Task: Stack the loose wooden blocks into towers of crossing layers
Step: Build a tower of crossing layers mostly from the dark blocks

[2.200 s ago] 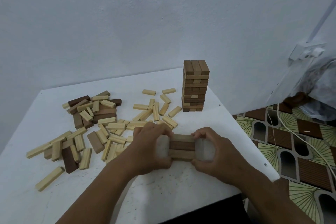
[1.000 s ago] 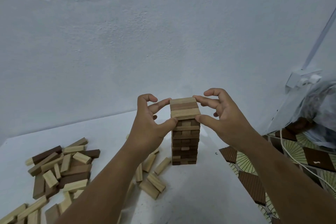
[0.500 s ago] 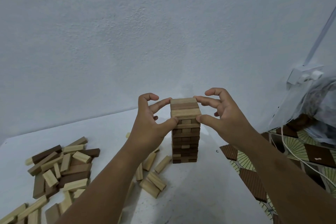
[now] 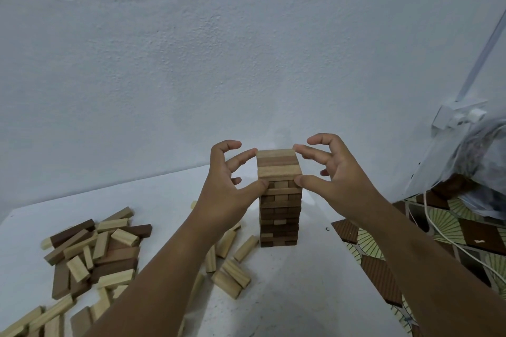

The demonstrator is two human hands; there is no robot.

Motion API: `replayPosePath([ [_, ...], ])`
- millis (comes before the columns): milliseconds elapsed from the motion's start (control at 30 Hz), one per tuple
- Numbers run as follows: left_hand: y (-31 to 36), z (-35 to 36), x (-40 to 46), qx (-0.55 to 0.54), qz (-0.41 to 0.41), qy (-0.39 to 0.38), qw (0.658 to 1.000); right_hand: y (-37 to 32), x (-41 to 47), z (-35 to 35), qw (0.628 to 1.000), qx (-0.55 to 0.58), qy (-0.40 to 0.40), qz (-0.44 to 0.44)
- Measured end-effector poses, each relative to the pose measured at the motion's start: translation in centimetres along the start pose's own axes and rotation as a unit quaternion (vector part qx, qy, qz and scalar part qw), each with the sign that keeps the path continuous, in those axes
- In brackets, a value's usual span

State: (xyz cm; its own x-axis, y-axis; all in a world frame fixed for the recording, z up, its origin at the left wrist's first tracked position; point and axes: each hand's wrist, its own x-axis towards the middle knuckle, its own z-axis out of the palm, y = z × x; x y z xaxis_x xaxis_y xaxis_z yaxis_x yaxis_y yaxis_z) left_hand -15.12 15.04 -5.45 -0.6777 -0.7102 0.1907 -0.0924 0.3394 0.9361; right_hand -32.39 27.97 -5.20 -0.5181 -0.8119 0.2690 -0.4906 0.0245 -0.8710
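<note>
A tower of crossing light and dark wooden layers stands near the far right of the white table. Its top layer is three blocks side by side, two light with a darker one between. My left hand has its thumb and forefinger against the left end of that layer. My right hand mirrors it at the right end, so the layer is pinched between them. Several loose blocks lie heaped at the left, and a few more lie beside the tower's foot under my left forearm.
A white wall rises just behind the table. The table's right edge runs close to the tower. Beyond it are a patterned floor, a white cable, a wall socket and a plastic bag.
Both hands lifted the three-block layer from the table's front and carried it to the tower's top. Over the last half second the layer and hands have hardly moved.
</note>
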Motion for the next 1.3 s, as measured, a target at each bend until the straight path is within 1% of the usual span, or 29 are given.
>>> replayPosePath([
  [100,-0.1,-0.4,-0.4,0.001,0.009,-0.002,1.0,-0.1,-0.2,-0.2,1.0,0.015,0.001,-0.003],
  [167,0.1,-0.9,-0.9,-0.005,0.018,0.008,1.0,-0.8,-0.4,-0.1,0.999,0.019,0.019,-0.019],
  [267,0.9,-2.1,-2.4,-0.003,0.041,0.044,0.998,-2.8,-1.1,0.5,0.996,0.0,0.066,-0.065],
  [333,1.6,-3.2,-3.9,0.016,0.065,0.072,0.995,-4.6,-1.9,1.4,0.99,-0.019,0.097,-0.102],
  [400,2.1,-4.4,-5.8,0.042,0.082,0.097,0.991,-6.6,-2.9,3.0,0.987,-0.019,0.102,-0.121],
  [500,2.4,-6.3,-8.7,0.071,0.085,0.125,0.986,-9.2,-4.4,6.4,0.991,0.018,0.045,-0.124],
  [667,1.2,-10.2,-13.3,0.072,0.023,0.165,0.983,-10.8,-6.2,12.9,0.99,0.013,-0.035,-0.139],
  [767,-0.2,-13.3,-15.9,0.071,0.01,0.178,0.981,-11.0,-7.2,16.4,0.987,0.024,-0.077,-0.135],
  [867,-2.5,-16.6,-18.3,0.136,-0.018,0.196,0.971,-10.7,-7.8,19.4,0.985,0.008,-0.118,-0.124],
  [900,-3.3,-17.7,-19.1,0.161,-0.036,0.194,0.967,-10.5,-8.0,20.4,0.984,-0.001,-0.131,-0.119],
  [1000,-6.0,-20.2,-21.3,0.218,-0.116,0.158,0.956,-9.9,-8.4,22.9,0.978,-0.042,-0.165,-0.122],
  [1067,-7.5,-21.0,-22.3,0.278,-0.14,0.136,0.94,-9.6,-8.7,24.1,0.973,-0.062,-0.184,-0.126],
  [1167,-9.3,-21.8,-23.4,0.341,-0.118,0.105,0.927,-9.2,-9.2,25.9,0.964,-0.089,-0.214,-0.131],
  [1300,-10.3,-22.5,-24.4,0.4,-0.082,0.036,0.912,-9.0,-9.6,27.6,0.952,-0.122,-0.242,-0.146],
])
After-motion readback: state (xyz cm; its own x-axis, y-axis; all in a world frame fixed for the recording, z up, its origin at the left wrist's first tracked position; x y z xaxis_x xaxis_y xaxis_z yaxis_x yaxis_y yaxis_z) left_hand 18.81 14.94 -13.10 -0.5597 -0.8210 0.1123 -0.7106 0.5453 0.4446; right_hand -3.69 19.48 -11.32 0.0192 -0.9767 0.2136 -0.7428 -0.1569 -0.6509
